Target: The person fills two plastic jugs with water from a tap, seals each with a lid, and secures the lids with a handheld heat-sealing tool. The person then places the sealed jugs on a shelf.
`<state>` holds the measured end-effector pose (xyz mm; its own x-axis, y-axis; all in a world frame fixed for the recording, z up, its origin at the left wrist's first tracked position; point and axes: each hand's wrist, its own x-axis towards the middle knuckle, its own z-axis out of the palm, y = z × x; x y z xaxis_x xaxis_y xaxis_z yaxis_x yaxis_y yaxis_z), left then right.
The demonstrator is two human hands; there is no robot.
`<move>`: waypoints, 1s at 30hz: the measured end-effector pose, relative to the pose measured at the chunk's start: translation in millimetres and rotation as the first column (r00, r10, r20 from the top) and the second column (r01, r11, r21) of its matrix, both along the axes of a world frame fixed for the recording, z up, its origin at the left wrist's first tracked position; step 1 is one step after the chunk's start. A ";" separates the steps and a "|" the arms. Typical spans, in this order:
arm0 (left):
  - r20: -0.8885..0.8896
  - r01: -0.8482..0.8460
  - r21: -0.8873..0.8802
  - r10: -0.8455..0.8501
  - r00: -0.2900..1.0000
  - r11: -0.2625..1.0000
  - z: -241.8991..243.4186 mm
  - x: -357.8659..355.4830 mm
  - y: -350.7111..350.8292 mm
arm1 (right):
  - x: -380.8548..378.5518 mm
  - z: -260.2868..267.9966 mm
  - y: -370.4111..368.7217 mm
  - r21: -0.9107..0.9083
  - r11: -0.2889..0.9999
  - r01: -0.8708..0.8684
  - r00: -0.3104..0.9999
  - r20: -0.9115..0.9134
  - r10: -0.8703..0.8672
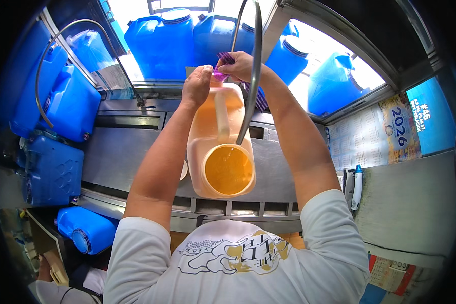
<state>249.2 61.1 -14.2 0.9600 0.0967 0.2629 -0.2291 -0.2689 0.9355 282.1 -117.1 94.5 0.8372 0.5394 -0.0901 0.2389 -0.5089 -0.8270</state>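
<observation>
A translucent plastic jug (pixel 197 152) with a built-in handle stands on the stainless steel counter (pixel 133 152) before me. Its wide round mouth faces me without a lid, and its inside looks orange-yellow. At the jug's far end, my left hand (pixel 198 84) has its fingers closed at the small neck, against a strip of purple printed film (pixel 221 74). My right hand (pixel 240 66) pinches the same film, whose tail hangs down beside the jug. A curved metal tube (pixel 255 76) comes down over the jug, its end above the wide mouth. Part of a white round lid (pixel 184 170) shows left of the jug.
Blue water containers stand behind the counter (pixel 163 45), at the right window (pixel 330 83) and at the left (pixel 72 102). Another curved metal tube (pixel 83 21) arches at the left. Another person's sleeve (pixel 53 290) is at the lower left. A marker-like object (pixel 357 188) lies right.
</observation>
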 end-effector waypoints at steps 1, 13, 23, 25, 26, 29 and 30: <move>0.014 0.003 -0.007 -0.003 1.000 1.000 0.9 -1.1 -0.7 | 0.5 2.6 -0.3 -0.041 0.999 -0.034 0.999 0.001 0.034; -0.157 0.313 -0.420 -0.407 0.900 0.852 21.6 -1.9 48.0 | -4.0 -4.4 19.8 -0.181 0.982 0.051 0.990 0.136 -0.026; -0.136 0.216 -0.534 -0.335 0.932 0.818 -43.7 11.8 58.4 | -17.6 -10.0 10.5 -0.131 0.982 0.138 0.975 0.190 -0.112; -0.157 0.224 -0.585 -0.379 0.912 0.780 -57.3 10.9 53.6 | -20.9 -15.2 6.9 -0.059 0.982 0.180 0.982 0.073 -0.175; -0.144 0.241 -0.634 -0.419 0.897 0.735 -61.2 12.1 52.7 | -21.3 -17.3 6.1 -0.046 0.983 0.180 0.980 0.096 -0.175; -0.082 0.283 -0.643 -0.432 0.898 0.711 -65.2 14.4 50.8 | -20.5 -20.2 4.8 -0.001 0.980 0.201 0.979 0.045 -0.201; -0.085 0.288 -0.654 -0.447 0.891 0.699 -64.7 14.2 50.8 | -19.6 -19.6 4.0 -0.010 0.983 0.185 0.983 0.013 -0.185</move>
<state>263.4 112.0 -78.9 0.9753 -0.2145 0.0526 0.0476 0.4365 0.8984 262.5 -113.1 74.9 0.9234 0.3745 -0.0844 0.1499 -0.5540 -0.8189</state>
